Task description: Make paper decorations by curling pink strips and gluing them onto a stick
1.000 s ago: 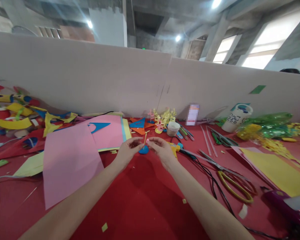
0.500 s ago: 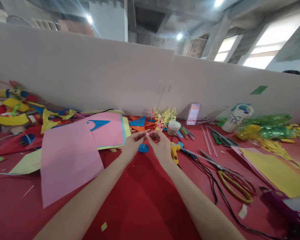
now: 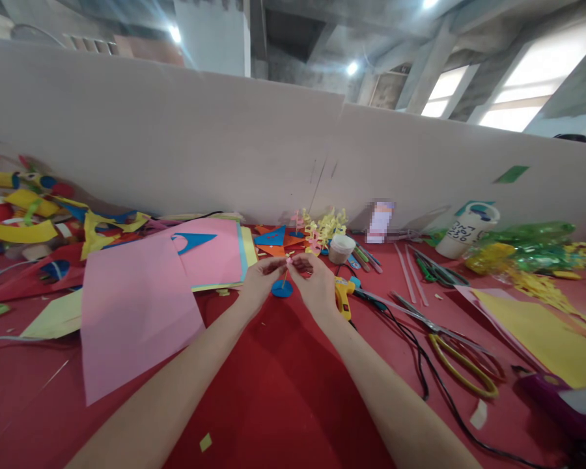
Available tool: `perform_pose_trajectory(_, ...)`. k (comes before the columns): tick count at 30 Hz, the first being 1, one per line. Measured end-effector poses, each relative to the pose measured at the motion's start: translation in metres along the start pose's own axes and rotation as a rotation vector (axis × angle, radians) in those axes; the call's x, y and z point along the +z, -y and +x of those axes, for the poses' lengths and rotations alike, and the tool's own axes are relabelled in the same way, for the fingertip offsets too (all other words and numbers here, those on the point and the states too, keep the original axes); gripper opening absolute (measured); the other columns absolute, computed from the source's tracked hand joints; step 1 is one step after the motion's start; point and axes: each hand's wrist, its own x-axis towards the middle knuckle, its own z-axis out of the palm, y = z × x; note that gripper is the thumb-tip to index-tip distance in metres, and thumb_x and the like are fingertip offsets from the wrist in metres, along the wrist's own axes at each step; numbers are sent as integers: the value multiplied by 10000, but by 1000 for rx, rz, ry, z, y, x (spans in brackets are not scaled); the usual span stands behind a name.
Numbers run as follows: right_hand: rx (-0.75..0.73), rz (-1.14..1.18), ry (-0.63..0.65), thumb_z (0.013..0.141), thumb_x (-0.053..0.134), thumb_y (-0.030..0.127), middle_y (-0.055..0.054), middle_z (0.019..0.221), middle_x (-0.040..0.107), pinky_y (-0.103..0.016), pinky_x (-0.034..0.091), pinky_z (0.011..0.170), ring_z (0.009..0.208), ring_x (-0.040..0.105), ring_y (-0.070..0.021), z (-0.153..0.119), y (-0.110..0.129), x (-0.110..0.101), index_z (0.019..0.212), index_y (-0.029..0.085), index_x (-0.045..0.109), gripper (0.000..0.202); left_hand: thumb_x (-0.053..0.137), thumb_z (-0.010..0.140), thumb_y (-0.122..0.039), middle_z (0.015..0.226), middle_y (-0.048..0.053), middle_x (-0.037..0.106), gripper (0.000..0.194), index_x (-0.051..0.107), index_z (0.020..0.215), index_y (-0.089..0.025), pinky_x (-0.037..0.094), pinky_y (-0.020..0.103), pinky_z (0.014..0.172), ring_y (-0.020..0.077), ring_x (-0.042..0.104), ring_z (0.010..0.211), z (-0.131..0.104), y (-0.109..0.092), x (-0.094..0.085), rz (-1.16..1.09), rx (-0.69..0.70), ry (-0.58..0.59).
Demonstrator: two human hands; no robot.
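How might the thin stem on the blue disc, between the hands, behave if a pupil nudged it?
The thin stem might wobble or bend, being so slim. The blue disc beneath, flat and much wider than the stem, should resist tipping somewhat. Together they are probably light and apt to slide, since both parts look small and thin.

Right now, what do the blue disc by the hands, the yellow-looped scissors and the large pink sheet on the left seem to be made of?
Blue disc: card or craft foam, unclear which; thin, matte, evenly coloured.
Scissors: probably metal blades, from their grey sheen; the smooth yellow loop may be plastic.
Pink sheet: probably paper or card, matte, with straight edges.
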Motion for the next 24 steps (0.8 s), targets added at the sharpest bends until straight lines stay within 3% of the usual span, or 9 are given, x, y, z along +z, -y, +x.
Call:
perform_pose_trajectory(18, 23, 71, 23, 748, 561, 240, -24, 775, 638, -289, 497, 722, 720, 612, -156, 2, 0, 2, 808, 193, 571, 76, 732, 561, -278, 766, 27, 700, 232, 700, 759, -161, 452, 303, 758, 173, 612, 750, 0, 3, 0, -20, -15, -7)
perform_pose_trajectory(24, 80, 143, 64, 739, 581, 252, -44, 846, 653, -302, 499, 751, 779, 618, -168, 4, -6, 2, 939, 193, 590, 208, 727, 571, -278, 775, 29, 702, 226, 696, 762, -160, 450, 302, 754, 175, 613, 755, -1, 3, 0, -30, -34, -9)
